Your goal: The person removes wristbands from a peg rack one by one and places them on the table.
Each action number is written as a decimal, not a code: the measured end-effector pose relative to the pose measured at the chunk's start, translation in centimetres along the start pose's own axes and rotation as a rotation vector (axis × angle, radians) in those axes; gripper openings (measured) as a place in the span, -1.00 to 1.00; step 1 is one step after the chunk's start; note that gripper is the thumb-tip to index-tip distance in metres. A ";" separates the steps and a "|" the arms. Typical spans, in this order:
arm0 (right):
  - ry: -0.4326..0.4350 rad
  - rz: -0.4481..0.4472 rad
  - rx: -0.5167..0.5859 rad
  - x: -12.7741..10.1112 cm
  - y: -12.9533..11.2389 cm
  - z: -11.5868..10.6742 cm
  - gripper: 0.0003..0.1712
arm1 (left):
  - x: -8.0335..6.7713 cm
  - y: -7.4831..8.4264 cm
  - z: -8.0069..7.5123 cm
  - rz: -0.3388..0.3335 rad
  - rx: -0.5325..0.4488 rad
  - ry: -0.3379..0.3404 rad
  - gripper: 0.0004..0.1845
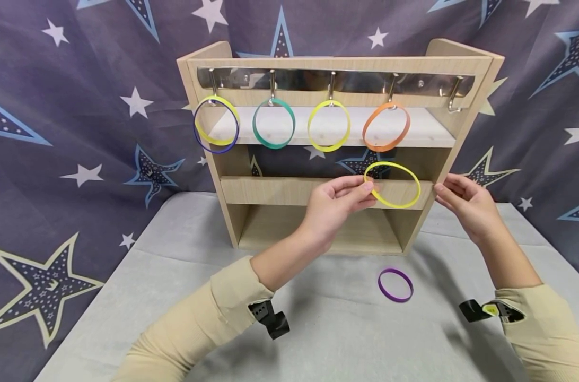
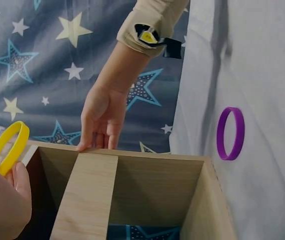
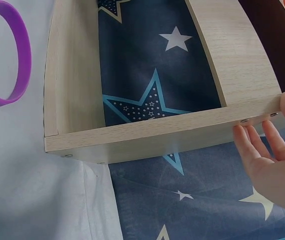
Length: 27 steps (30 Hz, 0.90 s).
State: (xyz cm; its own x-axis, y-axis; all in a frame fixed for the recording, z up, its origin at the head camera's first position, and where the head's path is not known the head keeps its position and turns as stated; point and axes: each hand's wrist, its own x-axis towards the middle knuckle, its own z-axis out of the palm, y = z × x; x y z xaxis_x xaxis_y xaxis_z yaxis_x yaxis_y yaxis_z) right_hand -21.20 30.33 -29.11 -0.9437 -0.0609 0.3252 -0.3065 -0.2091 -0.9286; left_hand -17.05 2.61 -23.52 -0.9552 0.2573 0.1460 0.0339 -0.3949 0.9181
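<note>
My left hand (image 1: 329,209) pinches a yellow wristband (image 1: 417,194) between thumb and fingers, in front of the shelf's middle crossbar. The right hand (image 1: 472,206) holds the right side panel of the wooden shelf (image 1: 442,175); in the right wrist view its thumb lies over the front edge and its fingertips touch the outer face. Along the metal hook rail (image 1: 299,80) hang a yellow band (image 1: 231,108) and a dark blue band (image 1: 216,152) together, then a green band (image 1: 255,130), another yellow band (image 1: 349,124) and an orange band (image 1: 368,124). The rightmost hook (image 1: 454,95) holds nothing.
A purple wristband (image 1: 395,299) lies on the grey cloth (image 1: 337,339) in front of the shelf, between the forearms. Behind stands a dark star-patterned curtain (image 1: 103,159). The shelf has a white upper board (image 1: 289,138) and a wooden crossbar (image 1: 265,191).
</note>
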 end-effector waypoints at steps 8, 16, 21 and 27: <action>-0.001 -0.011 -0.020 0.0 0.0 0.1 -0.70 | -0.2 -0.5 -0.3 -0.042 0.060 0.009 -0.70; -0.006 -0.012 -0.014 0.1 0.1 0.1 -0.69 | -0.5 -0.7 -1.0 -0.068 0.095 0.000 -0.71; 0.003 -0.003 -0.029 0.1 0.0 0.1 -0.70 | -0.6 -1.0 -1.5 -0.099 0.138 -0.003 -0.71; -0.001 -0.001 -0.020 0.0 0.0 0.1 -0.69 | -0.8 -1.3 -2.0 -0.116 0.154 0.003 -0.71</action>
State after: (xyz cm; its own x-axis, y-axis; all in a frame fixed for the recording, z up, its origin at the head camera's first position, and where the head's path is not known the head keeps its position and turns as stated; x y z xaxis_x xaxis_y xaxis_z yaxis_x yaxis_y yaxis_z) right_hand -21.19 30.25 -29.06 -0.9434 -0.0617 0.3259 -0.3095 -0.1894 -0.9318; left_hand -16.92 1.19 -25.55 -0.9564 0.2901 0.0350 -0.0321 -0.2234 0.9742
